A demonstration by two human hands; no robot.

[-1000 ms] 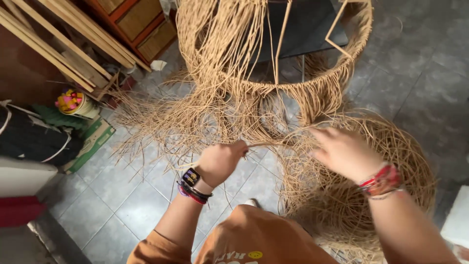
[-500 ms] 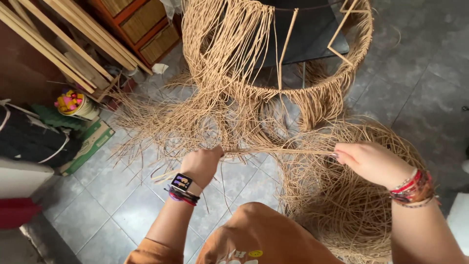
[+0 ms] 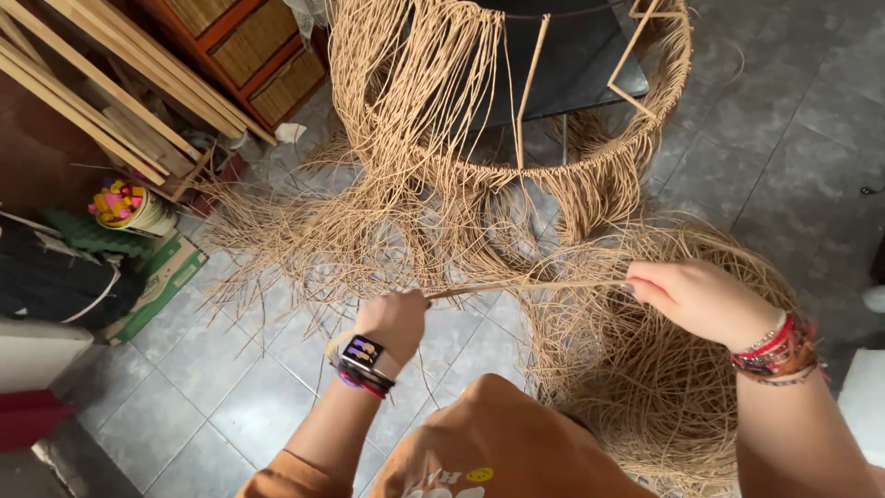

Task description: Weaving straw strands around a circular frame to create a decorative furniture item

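My left hand [image 3: 396, 318], with a watch and bands on the wrist, is closed on one end of a thin tan fibre strand [image 3: 525, 286]. My right hand [image 3: 696, 297], wearing red and beaded bracelets, pinches the other end, and the strand runs taut and nearly level between them. Above hangs a round woven frame [image 3: 590, 161] with long loose strands trailing to the floor. A coiled heap of the same fibre [image 3: 645, 369] lies under my right hand.
Loose fibres [image 3: 304, 249] spread over the grey tiled floor. Wooden slats [image 3: 101, 83] lean at the upper left beside an orange drawer unit [image 3: 249, 51]. A small pot of coloured items [image 3: 129, 205], a green box [image 3: 161, 281] and a dark bag [image 3: 46, 277] sit at the left.
My hands have moved apart, the right one going rightward, drawing the strand out straight between them. The left hand has shifted slightly lower and to the left.
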